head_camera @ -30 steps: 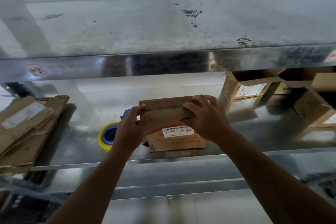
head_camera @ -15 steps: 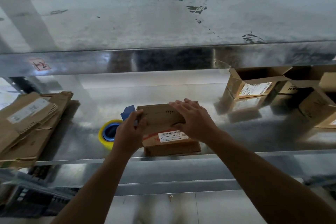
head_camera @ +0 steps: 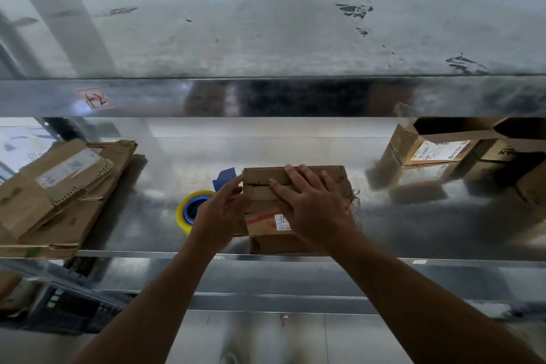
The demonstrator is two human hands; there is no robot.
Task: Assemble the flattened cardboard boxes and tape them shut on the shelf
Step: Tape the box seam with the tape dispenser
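Metal shelf holds the box at centre front. Right grip lies flat and released, pressing the flaps closed, likely for taping. Left grip is at the box's 9 o'clock edge, blurred; can't tell if it pinches. Tape roll half hidden behind it. Flat cardboard at 9 o'clock is cut off.

Beat-up brown cardboard box sits mid-shelf with its flaps folded down. Flattened boxes are piled at the left, and the yellow tape roll is just beside it.

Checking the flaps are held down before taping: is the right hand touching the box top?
Touching. The head view shows the right hand lying flat on top of the box.
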